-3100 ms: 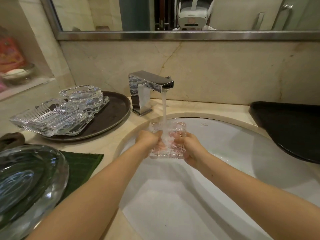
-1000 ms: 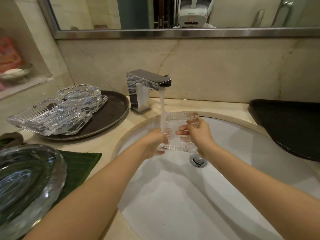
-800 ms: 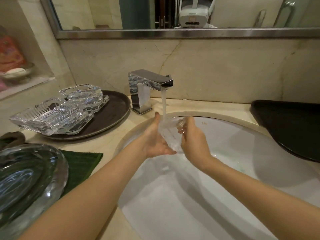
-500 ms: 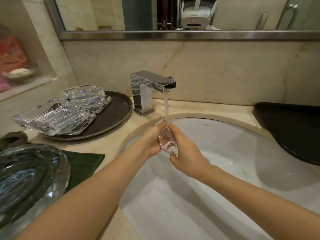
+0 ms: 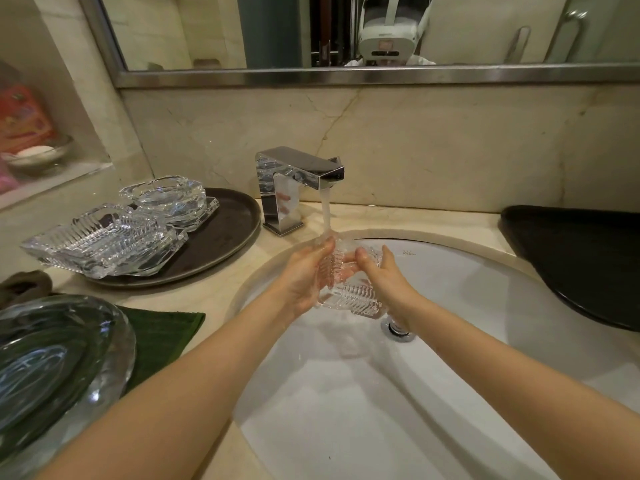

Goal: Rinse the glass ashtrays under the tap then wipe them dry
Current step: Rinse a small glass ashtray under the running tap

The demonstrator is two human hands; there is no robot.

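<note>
Water runs from the chrome tap [image 5: 299, 174] onto a square ribbed glass ashtray [image 5: 353, 294] held over the white sink [image 5: 485, 306]. My left hand [image 5: 304, 275] grips its left side with the fingers curled over the glass. My right hand [image 5: 384, 275] holds the right side, thumb on the inner face. The stream lands on the ashtray's upper left edge by my left fingertips. More glass ashtrays [image 5: 104, 239] are stacked on a dark round tray [image 5: 221, 244] at the left, a rounder one [image 5: 166, 199] behind.
A large glass dish [image 5: 52, 368] lies on a green cloth [image 5: 162, 336] at the near left. A black tray [image 5: 581, 261] sits on the counter right of the sink. The drain plug [image 5: 398, 329] shows below my right wrist. A mirror hangs above the marble backsplash.
The ashtray has been turned in my hands from edge-on to tilted with its ribbed side toward me. Both hands have shifted slightly right under the stream.
</note>
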